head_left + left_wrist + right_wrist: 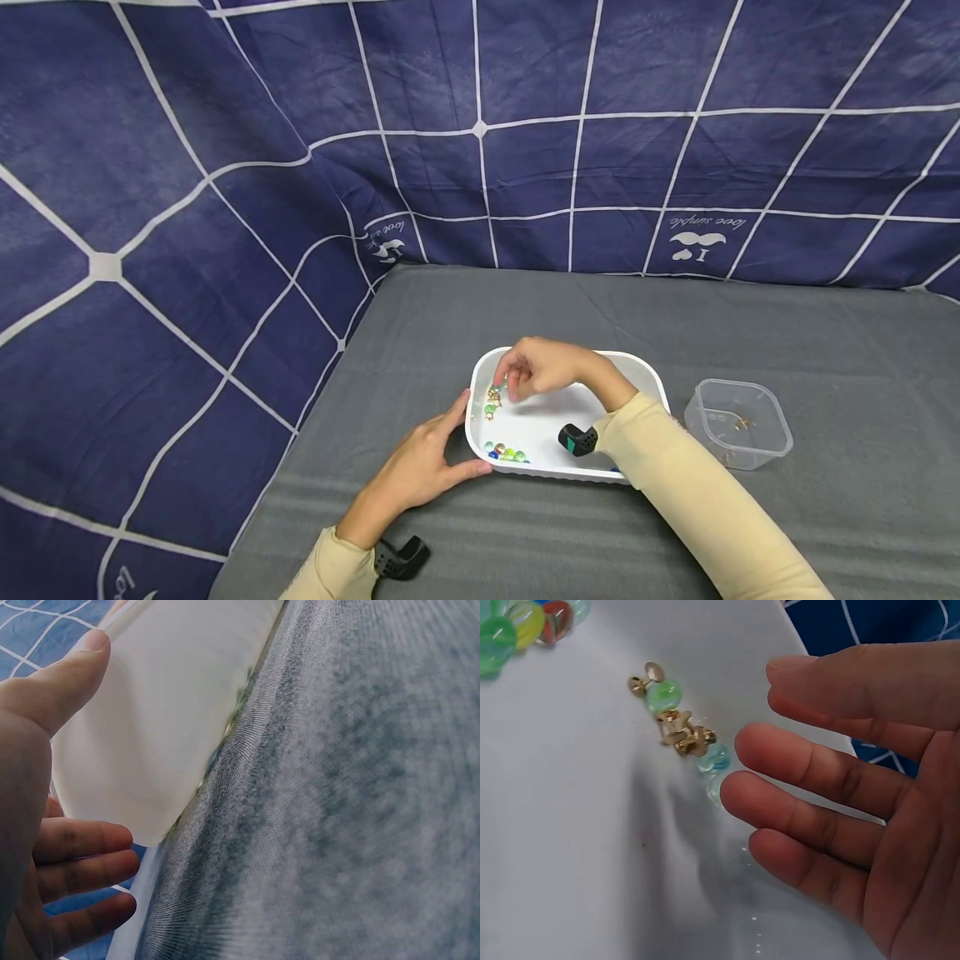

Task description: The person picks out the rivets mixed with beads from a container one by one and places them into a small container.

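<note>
A white rectangular tray (543,427) sits on the grey cloth. My left hand (420,462) rests against its near left corner, thumb on the front side and forefinger along the left side, fingers mostly straight. Inside the tray, above its left end, is my right hand (543,367). Its fingers (795,802) are loosely bent and apart in the right wrist view, with nothing seen between them. Just beside the fingertips lie small gold-coloured studs (682,735) with flat round heads, mixed with green (664,695) and pale blue marbles (714,758) along the tray wall.
More coloured glass marbles (510,454) gather in the tray's near left corner. Right of the tray stands a clear plastic box (780,439) with a few gold-coloured pieces (742,423) in it. Blue checked cloth (540,167) hangs behind and at the left.
</note>
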### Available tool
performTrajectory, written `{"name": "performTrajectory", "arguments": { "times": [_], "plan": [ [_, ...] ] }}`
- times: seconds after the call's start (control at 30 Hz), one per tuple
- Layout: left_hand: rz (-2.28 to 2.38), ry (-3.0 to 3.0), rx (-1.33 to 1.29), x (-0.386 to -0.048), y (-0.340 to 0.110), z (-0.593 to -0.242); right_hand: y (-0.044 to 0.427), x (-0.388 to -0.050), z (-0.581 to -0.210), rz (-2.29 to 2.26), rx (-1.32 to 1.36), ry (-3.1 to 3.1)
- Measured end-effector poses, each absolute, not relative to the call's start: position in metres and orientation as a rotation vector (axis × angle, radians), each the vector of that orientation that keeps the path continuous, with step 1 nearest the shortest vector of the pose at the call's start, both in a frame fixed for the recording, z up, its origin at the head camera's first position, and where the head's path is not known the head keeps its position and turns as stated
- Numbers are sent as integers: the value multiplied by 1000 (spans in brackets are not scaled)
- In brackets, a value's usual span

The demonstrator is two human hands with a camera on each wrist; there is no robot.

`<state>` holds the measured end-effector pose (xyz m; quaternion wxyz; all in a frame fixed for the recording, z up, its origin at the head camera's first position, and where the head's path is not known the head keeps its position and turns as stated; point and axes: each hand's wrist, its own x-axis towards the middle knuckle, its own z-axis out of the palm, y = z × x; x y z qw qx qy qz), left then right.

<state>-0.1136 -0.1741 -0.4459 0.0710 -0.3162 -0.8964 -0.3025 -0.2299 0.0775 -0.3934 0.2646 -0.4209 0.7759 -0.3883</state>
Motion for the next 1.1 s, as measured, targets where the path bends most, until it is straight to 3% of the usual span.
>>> {"name": "performTrajectory", "arguments": {
  "times": [1.1],
  "plan": [
    [-897, -2715, -945, -112, -174, -444, 61, -224, -412, -745, -1172, 2372]
  ]
}}
